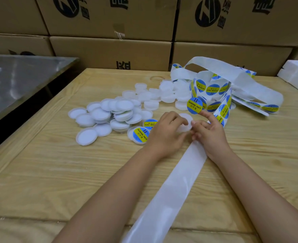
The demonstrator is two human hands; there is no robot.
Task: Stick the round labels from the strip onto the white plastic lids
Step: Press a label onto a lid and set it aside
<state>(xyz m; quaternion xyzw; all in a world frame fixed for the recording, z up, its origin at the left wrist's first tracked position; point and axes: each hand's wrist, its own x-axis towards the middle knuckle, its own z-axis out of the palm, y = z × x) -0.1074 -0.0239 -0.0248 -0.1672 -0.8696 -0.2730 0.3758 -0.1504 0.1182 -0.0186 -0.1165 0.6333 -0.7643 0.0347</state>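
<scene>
- We are looking down on a pale wooden table [57, 172], with two bare forearms reaching in from the bottom edge and meeting near the middle.
- The left hand [165, 132] has its fingers curled round one white lid [186, 121] and grips it by the rim. The part of the lid that shows is plain white.
- The right hand [209, 134] is relaxed, not clenched. Its index finger [204, 114] stretches up and away from us.
- On that fingertip clings a round label [194, 105], blue with a yellow band reading SOLDERING PASTE. It hangs just beyond the held lid, near it but apart.
- The other right fingers bend loosely down beside the lid. We cannot tell whether they press anything.
- The strip [214, 88] lies in a loose tangle of loops right behind the hands, with more blue-and-yellow labels along it.
- Its bare backing [171, 190] runs from under the right hand towards us and off the bottom edge.
- A pile of lids [109, 114] sits left of centre, heaped and overlapping, and trails back towards the strip.
- Two labelled lids [140, 135] lie just left of the left hand at the pile's near edge, partly covered by it.
- Behind everything, cardboard boxes [109, 50] are stacked like a wall. A steel table [22, 76] stands at the left and a white foam block [297, 74] at the far right.
</scene>
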